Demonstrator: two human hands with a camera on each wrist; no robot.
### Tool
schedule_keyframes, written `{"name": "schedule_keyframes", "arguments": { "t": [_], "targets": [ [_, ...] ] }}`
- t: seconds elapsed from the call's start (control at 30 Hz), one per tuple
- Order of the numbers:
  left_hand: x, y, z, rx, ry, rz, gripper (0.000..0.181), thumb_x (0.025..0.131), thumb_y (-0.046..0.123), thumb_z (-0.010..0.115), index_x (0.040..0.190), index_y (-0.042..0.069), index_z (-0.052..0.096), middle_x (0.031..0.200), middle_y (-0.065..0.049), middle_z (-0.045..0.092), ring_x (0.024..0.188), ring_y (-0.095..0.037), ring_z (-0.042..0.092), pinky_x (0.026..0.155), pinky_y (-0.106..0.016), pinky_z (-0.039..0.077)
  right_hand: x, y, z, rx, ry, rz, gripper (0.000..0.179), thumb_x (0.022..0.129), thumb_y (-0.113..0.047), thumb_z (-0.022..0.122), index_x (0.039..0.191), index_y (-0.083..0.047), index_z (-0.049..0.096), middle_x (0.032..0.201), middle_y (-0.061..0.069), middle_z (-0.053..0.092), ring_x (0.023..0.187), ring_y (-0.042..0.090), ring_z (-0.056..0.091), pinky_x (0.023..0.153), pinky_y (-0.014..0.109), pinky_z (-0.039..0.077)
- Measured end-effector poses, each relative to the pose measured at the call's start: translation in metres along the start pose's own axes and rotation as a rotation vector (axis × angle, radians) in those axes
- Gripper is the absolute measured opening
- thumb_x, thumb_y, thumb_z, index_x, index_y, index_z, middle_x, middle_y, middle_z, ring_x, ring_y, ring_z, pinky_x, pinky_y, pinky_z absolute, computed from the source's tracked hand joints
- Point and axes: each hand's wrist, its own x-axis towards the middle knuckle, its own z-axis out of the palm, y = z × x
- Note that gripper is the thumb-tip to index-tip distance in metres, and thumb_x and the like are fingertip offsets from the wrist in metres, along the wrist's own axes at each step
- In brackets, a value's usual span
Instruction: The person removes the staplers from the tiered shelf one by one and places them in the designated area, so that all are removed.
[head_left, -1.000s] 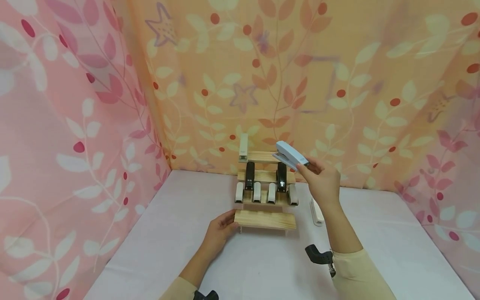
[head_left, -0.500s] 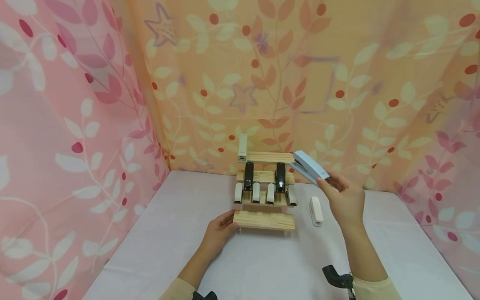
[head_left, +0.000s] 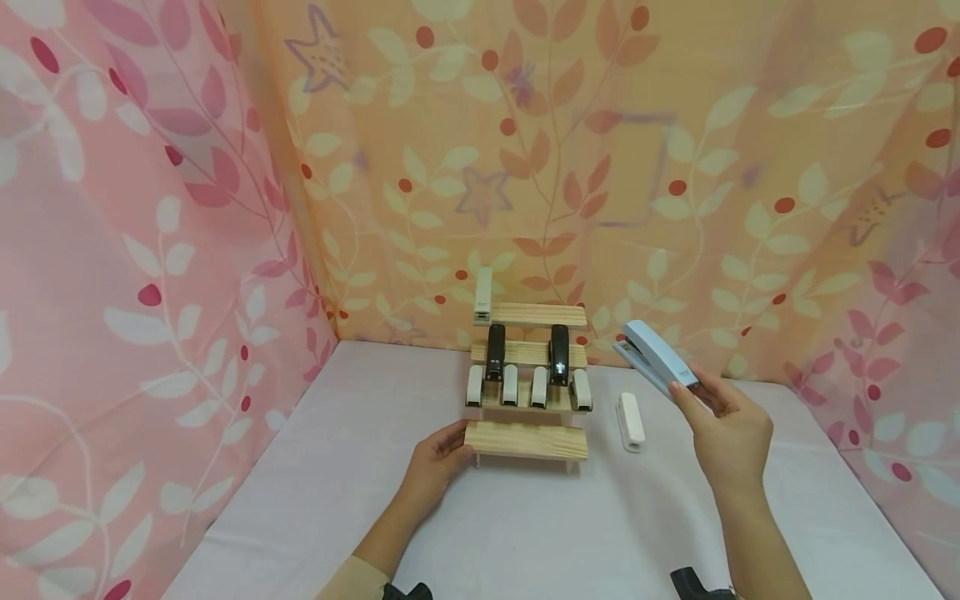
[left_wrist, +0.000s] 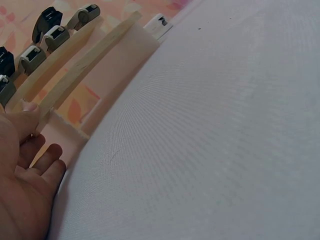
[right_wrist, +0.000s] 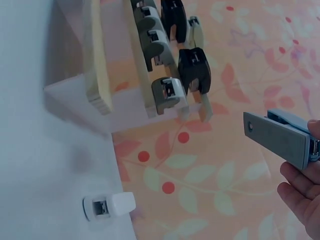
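Note:
A light blue stapler (head_left: 657, 357) is pinched by its rear end between the thumb and fingers of my right hand (head_left: 733, 437), held up to the right of a stepped wooden rack (head_left: 525, 439). In the right wrist view the underside of this stapler (right_wrist: 277, 137) shows. My left hand (head_left: 437, 468) holds the left end of the rack's lowest step; in the left wrist view the thumb (left_wrist: 25, 120) lies against the plank's end. On the rack stand two black staplers (head_left: 559, 356), several small white-and-grey staplers (head_left: 539, 387) and one pale stapler (head_left: 483, 294) on the top step.
A white stapler (head_left: 632, 422) stands on the white tabletop (head_left: 360, 417), right of the rack. Behind hangs a flowered orange cloth (head_left: 420, 208), with a pink one (head_left: 180, 333) along the left side.
My right hand has carried the light blue stapler away from the rack's top step, rightward and down. The white stapler on the table now shows fully. My left hand stays at the rack.

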Motion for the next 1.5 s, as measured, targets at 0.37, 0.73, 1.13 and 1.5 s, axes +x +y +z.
{"name": "schedule_keyframes", "arguments": {
  "t": [0.37,0.73,1.13,1.5],
  "targets": [
    [0.001,-0.002,0.001,-0.004,0.002,0.001,0.057,0.095,0.014,0.074,0.146,0.001,0.053,0.143,-0.020,0.059,0.132,-0.032,0.058,0.102,-0.021,0.052,0.002,0.022,-0.008,-0.037,0.053,-0.020,0.046,0.087,-0.021,0.085,0.130,-0.011,0.072,0.124,0.016,0.072,0.094,-0.014,0.063,0.091,0.016,0.052],
    [0.000,-0.003,0.001,-0.017,0.000,0.000,0.060,0.094,0.016,0.075,0.147,-0.001,0.052,0.146,-0.021,0.057,0.133,-0.032,0.057,0.101,-0.021,0.053,0.009,0.040,-0.011,-0.091,0.084,0.017,0.045,0.087,-0.027,0.085,0.129,-0.014,0.073,0.124,0.017,0.072,0.093,-0.015,0.063,0.089,0.013,0.052],
    [0.003,-0.004,0.000,-0.021,-0.002,0.004,0.059,0.094,0.013,0.074,0.146,-0.001,0.052,0.146,-0.021,0.056,0.134,-0.033,0.057,0.102,-0.022,0.053,0.009,0.067,-0.017,-0.051,0.047,0.146,0.050,0.087,-0.025,0.084,0.132,-0.009,0.070,0.123,0.021,0.070,0.083,-0.017,0.062,0.073,0.004,0.050],
    [0.003,-0.004,-0.001,-0.051,-0.004,-0.013,0.058,0.094,0.011,0.074,0.146,-0.002,0.052,0.147,-0.021,0.056,0.135,-0.034,0.055,0.103,-0.022,0.052,0.006,0.091,-0.014,-0.072,0.055,0.157,0.049,0.090,-0.026,0.082,0.131,-0.005,0.070,0.123,0.026,0.068,0.076,-0.023,0.056,0.069,0.001,0.049]
  ]
}}
